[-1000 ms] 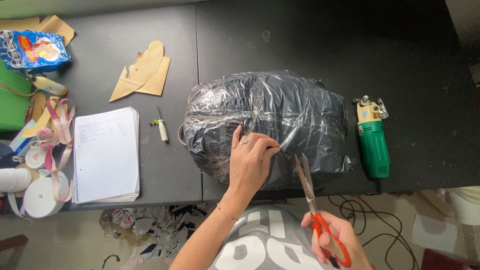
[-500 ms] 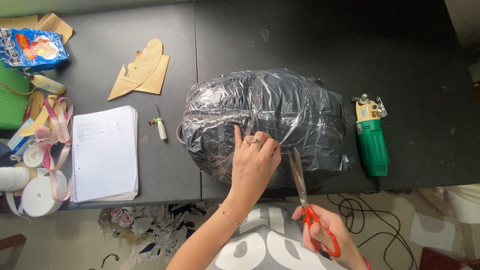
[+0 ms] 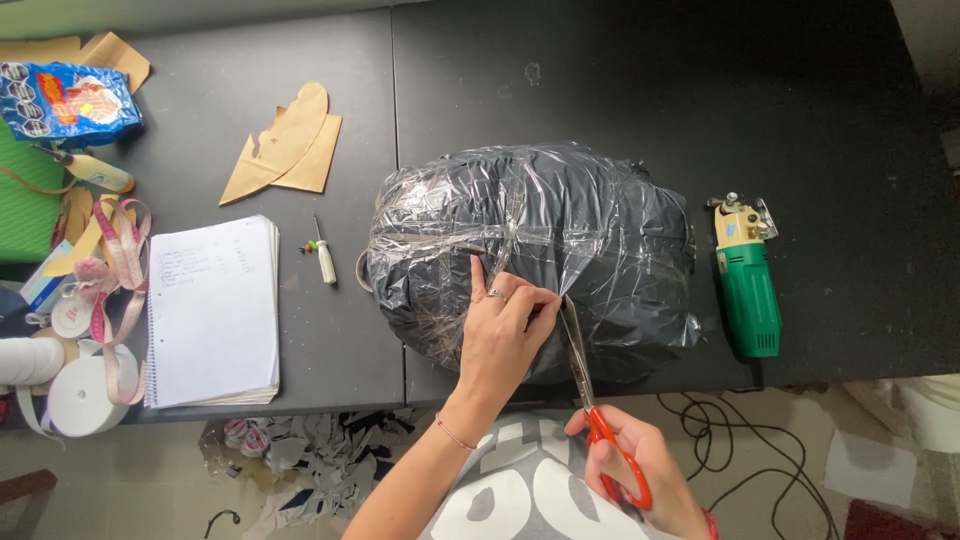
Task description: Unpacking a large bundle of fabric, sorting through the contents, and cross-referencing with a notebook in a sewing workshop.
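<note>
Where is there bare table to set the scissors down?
Widest free patch: the table behind the taped black bundle, and right of the green power tool. A narrower strip lies between notebook and bundle, near the small screwdriver. The left edge is crowded.

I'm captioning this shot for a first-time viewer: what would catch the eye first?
The big black bundle wrapped in clear tape at the middle of the dark table, with the left hand pressed on its near side. Beside that hand, the right hand drives red-handled scissors into the wrapping. A green power tool lies just right of the bundle.
</note>
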